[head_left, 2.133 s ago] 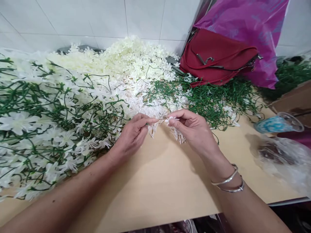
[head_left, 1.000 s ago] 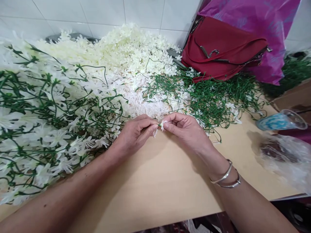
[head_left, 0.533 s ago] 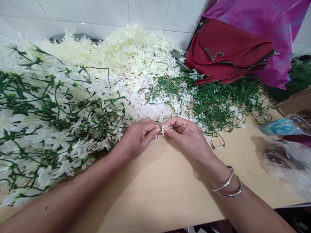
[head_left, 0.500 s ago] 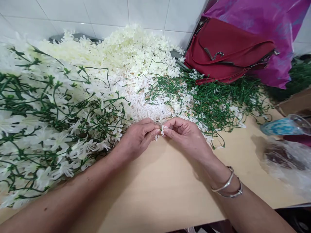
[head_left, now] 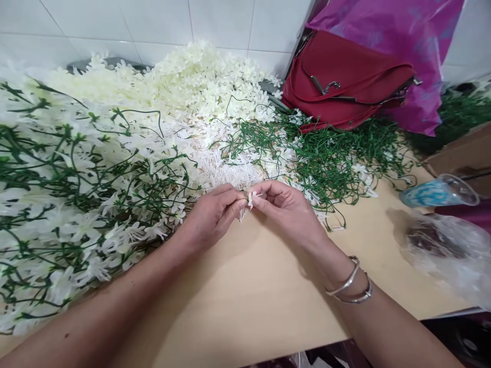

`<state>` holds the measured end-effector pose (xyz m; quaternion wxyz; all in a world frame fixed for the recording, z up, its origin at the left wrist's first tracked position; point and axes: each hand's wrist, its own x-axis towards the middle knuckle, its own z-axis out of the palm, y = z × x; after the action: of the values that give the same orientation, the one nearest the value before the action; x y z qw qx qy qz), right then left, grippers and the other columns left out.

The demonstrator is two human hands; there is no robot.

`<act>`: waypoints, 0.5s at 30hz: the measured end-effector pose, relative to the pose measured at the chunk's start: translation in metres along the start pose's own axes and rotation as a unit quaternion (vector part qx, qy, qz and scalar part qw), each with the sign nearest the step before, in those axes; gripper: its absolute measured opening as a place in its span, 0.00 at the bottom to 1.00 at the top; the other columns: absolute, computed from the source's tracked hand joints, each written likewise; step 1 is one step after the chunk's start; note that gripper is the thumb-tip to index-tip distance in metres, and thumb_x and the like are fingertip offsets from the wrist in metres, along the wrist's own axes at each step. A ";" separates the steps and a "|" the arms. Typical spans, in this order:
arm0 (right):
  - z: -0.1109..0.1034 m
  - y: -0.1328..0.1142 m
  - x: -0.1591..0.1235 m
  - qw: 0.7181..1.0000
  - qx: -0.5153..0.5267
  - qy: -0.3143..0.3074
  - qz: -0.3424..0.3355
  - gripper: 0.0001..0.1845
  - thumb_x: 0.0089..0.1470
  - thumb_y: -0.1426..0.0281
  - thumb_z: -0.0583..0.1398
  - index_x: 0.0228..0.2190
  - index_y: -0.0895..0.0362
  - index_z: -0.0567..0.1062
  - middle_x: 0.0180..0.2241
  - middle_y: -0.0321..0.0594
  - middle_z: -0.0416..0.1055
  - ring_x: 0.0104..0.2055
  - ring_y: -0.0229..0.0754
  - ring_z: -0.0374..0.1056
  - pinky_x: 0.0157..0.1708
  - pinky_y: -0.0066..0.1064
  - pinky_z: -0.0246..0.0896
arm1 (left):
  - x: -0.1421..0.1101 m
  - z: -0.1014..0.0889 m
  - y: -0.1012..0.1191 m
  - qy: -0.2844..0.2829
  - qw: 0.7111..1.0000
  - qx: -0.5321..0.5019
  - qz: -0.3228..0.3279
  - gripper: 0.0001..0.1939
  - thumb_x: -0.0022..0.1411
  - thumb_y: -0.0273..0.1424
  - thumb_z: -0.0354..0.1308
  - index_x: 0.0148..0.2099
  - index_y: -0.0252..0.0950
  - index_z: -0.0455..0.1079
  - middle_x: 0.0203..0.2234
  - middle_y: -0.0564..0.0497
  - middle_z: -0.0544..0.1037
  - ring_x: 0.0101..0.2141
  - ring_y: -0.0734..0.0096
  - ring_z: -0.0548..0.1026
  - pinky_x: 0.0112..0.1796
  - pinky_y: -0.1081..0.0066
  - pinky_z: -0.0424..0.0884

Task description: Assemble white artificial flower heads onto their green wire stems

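My left hand (head_left: 213, 214) and my right hand (head_left: 287, 209) meet fingertip to fingertip over the pale wooden table (head_left: 261, 291). Between them they pinch a small white artificial flower (head_left: 251, 198) with a thin white spiky piece hanging under it. Both hands are closed in a pinch. Just behind the fingers lies a heap of white spiky plastic pieces (head_left: 226, 168). Two silver bangles (head_left: 351, 286) sit on my right wrist.
Green stems with white flowers (head_left: 76, 184) cover the left. Loose cream blossoms (head_left: 199, 87) pile up at the tiled wall. Bare green stems (head_left: 337, 158) spread right of centre. A red bag (head_left: 345, 82), purple plastic (head_left: 387, 36), a clear cup (head_left: 441, 191) and a plastic bag (head_left: 445, 250) stand right.
Two seconds ago my hands were a little apart with spiky white strips hanging from them. They have come together on one small flower and have stayed so since.
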<state>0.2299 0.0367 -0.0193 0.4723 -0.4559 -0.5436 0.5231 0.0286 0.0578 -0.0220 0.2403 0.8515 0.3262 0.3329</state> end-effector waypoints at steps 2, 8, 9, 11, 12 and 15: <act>-0.002 -0.005 0.000 1.000 0.016 0.003 -0.009 0.16 0.54 0.58 0.73 0.40 0.52 0.81 0.36 0.37 0.78 0.38 0.40 0.72 0.44 0.34 0.69 | -0.002 -0.001 0.001 0.031 0.998 0.032 0.033 0.14 0.77 0.28 0.50 0.37 0.36 0.72 0.31 0.50 0.76 0.36 0.68 0.75 0.39 0.71 0.72; -0.007 -0.012 -0.003 0.999 0.027 -0.006 -0.021 0.15 0.55 0.58 0.73 0.42 0.50 0.82 0.41 0.38 0.80 0.42 0.41 0.73 0.47 0.34 0.69 | -0.009 0.004 0.004 0.095 0.989 0.071 0.091 0.09 0.77 0.25 0.51 0.52 0.36 0.72 0.43 0.46 0.80 0.47 0.67 0.78 0.50 0.68 0.75; -0.008 -0.012 -0.002 1.000 0.022 -0.011 -0.018 0.15 0.55 0.58 0.73 0.41 0.50 0.83 0.40 0.38 0.80 0.42 0.41 0.73 0.46 0.34 0.69 | -0.009 0.005 0.005 0.095 0.989 0.065 0.094 0.08 0.77 0.25 0.52 0.52 0.35 0.72 0.43 0.46 0.80 0.47 0.68 0.78 0.50 0.69 0.75; -0.008 -0.011 -0.002 1.000 0.008 -0.019 -0.013 0.13 0.54 0.58 0.73 0.39 0.51 0.83 0.37 0.38 0.80 0.40 0.41 0.72 0.44 0.34 0.69 | -0.010 0.008 0.005 0.090 0.990 0.051 0.095 0.07 0.77 0.24 0.53 0.50 0.35 0.73 0.42 0.47 0.80 0.45 0.69 0.78 0.50 0.70 0.75; -0.008 -0.010 -0.001 1.000 0.003 -0.022 -0.012 0.13 0.53 0.57 0.73 0.37 0.51 0.83 0.36 0.38 0.79 0.39 0.41 0.72 0.43 0.35 0.69 | -0.010 0.009 0.004 0.088 0.991 0.043 0.094 0.07 0.76 0.24 0.53 0.49 0.34 0.73 0.41 0.47 0.80 0.44 0.70 0.78 0.49 0.71 0.75; -0.007 -0.008 0.001 1.000 0.003 -0.026 -0.011 0.13 0.51 0.57 0.74 0.33 0.52 0.83 0.35 0.38 0.79 0.39 0.42 0.72 0.44 0.36 0.68 | -0.009 0.010 0.001 0.092 0.992 0.017 0.090 0.06 0.76 0.24 0.55 0.47 0.34 0.74 0.40 0.47 0.79 0.42 0.70 0.78 0.45 0.71 0.76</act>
<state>0.2370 0.0386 -0.0111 0.4649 -0.4346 -0.5596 0.5309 0.0309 0.0482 -0.0316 0.1639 0.8471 0.2750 0.4242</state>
